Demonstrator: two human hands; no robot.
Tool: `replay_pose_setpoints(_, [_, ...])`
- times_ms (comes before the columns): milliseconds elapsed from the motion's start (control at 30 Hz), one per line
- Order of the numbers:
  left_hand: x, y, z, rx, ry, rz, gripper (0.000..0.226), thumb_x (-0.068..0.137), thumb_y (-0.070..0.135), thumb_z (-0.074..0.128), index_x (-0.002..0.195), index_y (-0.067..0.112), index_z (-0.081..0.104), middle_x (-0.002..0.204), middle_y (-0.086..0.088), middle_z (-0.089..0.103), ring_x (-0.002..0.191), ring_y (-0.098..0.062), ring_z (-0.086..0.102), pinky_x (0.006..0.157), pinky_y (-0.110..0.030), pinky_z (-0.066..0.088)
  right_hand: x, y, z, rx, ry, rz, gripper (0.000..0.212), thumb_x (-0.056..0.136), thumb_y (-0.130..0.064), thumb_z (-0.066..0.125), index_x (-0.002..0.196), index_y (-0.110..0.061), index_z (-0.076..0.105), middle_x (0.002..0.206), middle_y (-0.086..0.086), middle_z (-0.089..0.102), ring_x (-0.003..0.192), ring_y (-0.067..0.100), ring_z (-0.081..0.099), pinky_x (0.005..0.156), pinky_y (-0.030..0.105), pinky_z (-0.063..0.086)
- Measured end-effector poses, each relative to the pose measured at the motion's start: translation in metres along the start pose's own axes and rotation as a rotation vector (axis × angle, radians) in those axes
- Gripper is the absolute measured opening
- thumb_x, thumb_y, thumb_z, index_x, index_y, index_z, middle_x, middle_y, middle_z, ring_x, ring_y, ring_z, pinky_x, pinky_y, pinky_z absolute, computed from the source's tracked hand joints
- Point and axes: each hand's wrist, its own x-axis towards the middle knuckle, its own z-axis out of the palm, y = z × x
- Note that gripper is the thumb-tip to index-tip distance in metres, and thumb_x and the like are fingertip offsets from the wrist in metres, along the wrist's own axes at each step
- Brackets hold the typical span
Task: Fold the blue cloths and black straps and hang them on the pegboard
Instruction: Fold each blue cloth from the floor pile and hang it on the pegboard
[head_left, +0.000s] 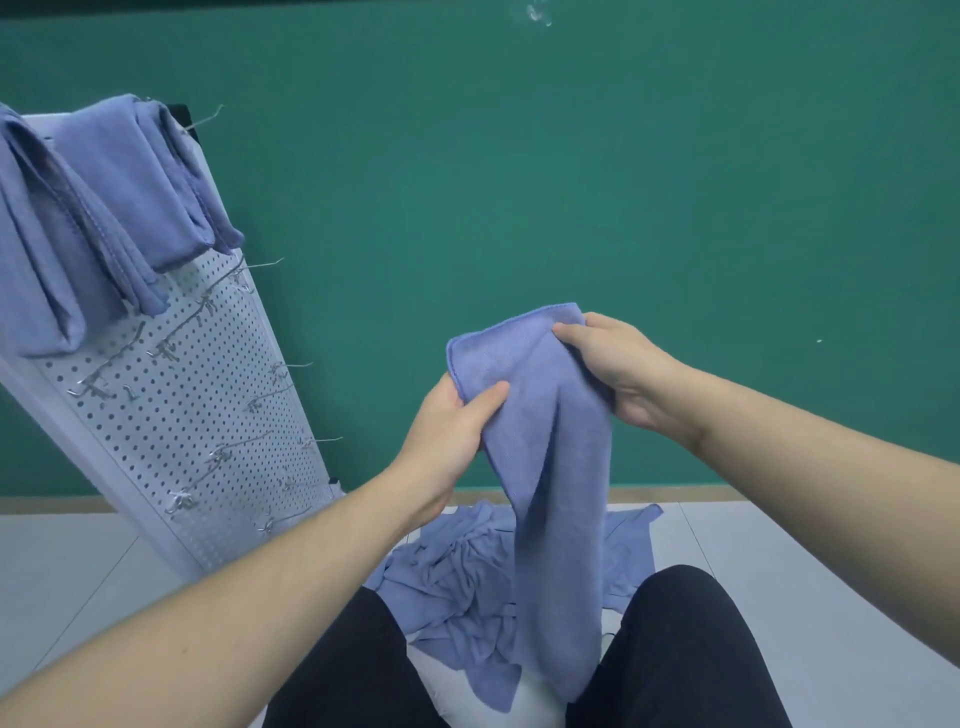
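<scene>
A: Where is the blue cloth (545, 447) relative to the pegboard (171, 395)?

B: Right of it, well apart, held up in the air. The left hand (449, 431) pinches its upper left corner, thumb on the front; the right hand (618, 374) grips the upper right edge, fingers curled round the fabric.

A: Its long axis?

B: Vertical. It hangs down from both hands between the person's knees, over a pile of loose cloths (467, 582) on the floor.

A: Which hand is nearer the pegboard?

B: The left. The folded cloths (104, 208) already hang on the top hooks; bare hooks (270, 366) stick out lower down. I'd judge folding comes first.
</scene>
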Motion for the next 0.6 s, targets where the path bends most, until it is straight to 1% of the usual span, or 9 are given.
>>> replay_pose_setpoints(67, [0.001, 0.007, 0.004, -0.046, 0.000, 0.002, 0.028, 0.103, 0.011, 0.049, 0.120, 0.028, 0.063, 0.115, 0.008, 0.075, 0.106, -0.012, 0.070, 0.081, -0.034, 0.053, 0.001, 0.003, -0.005, -0.111, 0.012, 0.003, 0.018, 0.099, -0.024, 0.055, 0.108, -0.012, 0.065, 0.105, 0.006, 0.073, 0.083, 0.019, 0.068, 0.078, 0.033, 0.055])
replay_pose_setpoints(133, [0.003, 0.013, 0.008, -0.109, -0.024, -0.028, 0.030, 0.104, 0.009, 0.046, 0.123, 0.025, 0.062, 0.115, 0.007, 0.075, 0.106, -0.011, 0.070, 0.084, -0.033, 0.055, 0.000, 0.006, -0.007, -0.137, 0.016, -0.003, 0.018, 0.097, -0.028, 0.057, 0.103, -0.014, 0.067, 0.104, 0.007, 0.073, 0.081, 0.018, 0.066, 0.079, 0.034, 0.054])
replay_pose_setpoints(233, [0.007, 0.019, 0.013, -0.173, -0.047, -0.065, 0.030, 0.104, 0.008, 0.045, 0.129, 0.018, 0.059, 0.116, 0.002, 0.075, 0.106, -0.014, 0.071, 0.082, -0.033, 0.056, -0.003, 0.004, -0.008, 0.060, 0.008, 0.028, 0.031, 0.098, -0.041, 0.058, 0.106, -0.013, 0.070, 0.106, 0.006, 0.077, 0.087, 0.019, 0.074, 0.080, 0.032, 0.057])
replay_pose_setpoints(300, [0.011, 0.023, 0.015, -0.215, -0.045, -0.066, 0.027, 0.104, 0.008, 0.045, 0.126, 0.016, 0.059, 0.112, 0.000, 0.076, 0.101, -0.015, 0.073, 0.079, -0.032, 0.058, -0.008, 0.001, -0.011, 0.156, -0.110, 0.117, 0.050, 0.095, -0.057, 0.055, 0.112, -0.013, 0.072, 0.109, 0.006, 0.077, 0.093, 0.020, 0.075, 0.081, 0.032, 0.056])
replay_pose_setpoints(367, [0.014, 0.027, 0.015, -0.255, -0.037, -0.074, 0.022, 0.105, 0.009, 0.045, 0.122, 0.017, 0.057, 0.103, 0.000, 0.076, 0.093, -0.015, 0.073, 0.073, -0.030, 0.058, -0.014, 0.005, -0.015, 0.139, -0.282, 0.211, 0.059, 0.093, -0.064, 0.050, 0.110, -0.013, 0.074, 0.110, 0.008, 0.076, 0.094, 0.022, 0.073, 0.087, 0.034, 0.052])
replay_pose_setpoints(433, [0.017, 0.032, 0.013, -0.293, -0.042, -0.097, 0.017, 0.105, 0.010, 0.044, 0.117, 0.017, 0.054, 0.098, -0.002, 0.076, 0.090, -0.018, 0.074, 0.071, -0.031, 0.058, -0.017, 0.016, -0.018, 0.086, -0.399, 0.219, 0.051, 0.095, -0.057, 0.049, 0.107, -0.014, 0.075, 0.111, 0.007, 0.075, 0.094, 0.021, 0.070, 0.091, 0.035, 0.049])
replay_pose_setpoints(500, [0.020, 0.034, 0.008, -0.320, -0.028, -0.132, 0.016, 0.105, 0.010, 0.042, 0.113, 0.018, 0.054, 0.096, -0.004, 0.077, 0.089, -0.019, 0.075, 0.074, -0.033, 0.058, -0.016, 0.028, -0.020, 0.058, -0.447, 0.162, 0.036, 0.097, -0.044, 0.051, 0.115, -0.018, 0.069, 0.110, 0.005, 0.070, 0.098, 0.019, 0.063, 0.089, 0.035, 0.047])
replay_pose_setpoints(533, [0.021, 0.034, 0.005, -0.334, -0.003, -0.153, 0.017, 0.105, 0.011, 0.042, 0.112, 0.019, 0.055, 0.095, -0.004, 0.077, 0.086, -0.019, 0.075, 0.075, -0.034, 0.057, -0.015, 0.031, -0.020, 0.074, -0.429, 0.138, 0.029, 0.097, -0.037, 0.052, 0.116, -0.020, 0.065, 0.104, 0.004, 0.068, 0.095, 0.019, 0.060, 0.085, 0.032, 0.049])
replay_pose_setpoints(600, [0.023, 0.032, -0.002, -0.335, 0.070, -0.179, 0.019, 0.104, 0.009, 0.045, 0.109, 0.021, 0.058, 0.093, -0.003, 0.076, 0.080, -0.017, 0.074, 0.077, -0.034, 0.056, -0.013, 0.034, -0.019, 0.144, -0.307, 0.087, 0.014, 0.099, -0.026, 0.052, 0.106, -0.019, 0.061, 0.088, 0.001, 0.062, 0.080, 0.017, 0.057, 0.073, 0.026, 0.052])
